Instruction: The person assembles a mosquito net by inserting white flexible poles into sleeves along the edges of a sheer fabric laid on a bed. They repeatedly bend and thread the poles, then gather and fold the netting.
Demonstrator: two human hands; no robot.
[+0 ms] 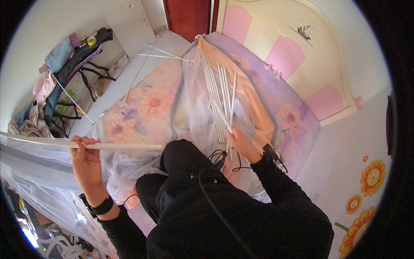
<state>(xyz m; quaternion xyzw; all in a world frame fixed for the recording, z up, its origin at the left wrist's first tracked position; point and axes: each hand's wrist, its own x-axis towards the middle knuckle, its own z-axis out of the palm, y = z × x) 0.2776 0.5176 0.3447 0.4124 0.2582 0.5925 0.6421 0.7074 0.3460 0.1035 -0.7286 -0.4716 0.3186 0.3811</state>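
My left hand (87, 166) is closed round a long white pole (129, 146). The pole lies nearly level, running from the left rim to just above my knee. White sheer netting (116, 168) hangs and bunches beneath it. On the bed my right hand (242, 143) pinches the near end of another white pole (223, 117), which slants across a loose bundle of several white poles (210, 86). These rest on a mosquito net's peach fabric base (257, 121) with grey edging. Black cords (219, 159) lie next to my right hand.
The floral bed sheet (155, 103) spreads under the net, with a cream and pink headboard (286, 56) along the right. More thin white poles (166, 56) reach past the bed's far left edge. A black-legged bench (82, 64) piled with clothes stands at the left. A red door (188, 19) is at the back.
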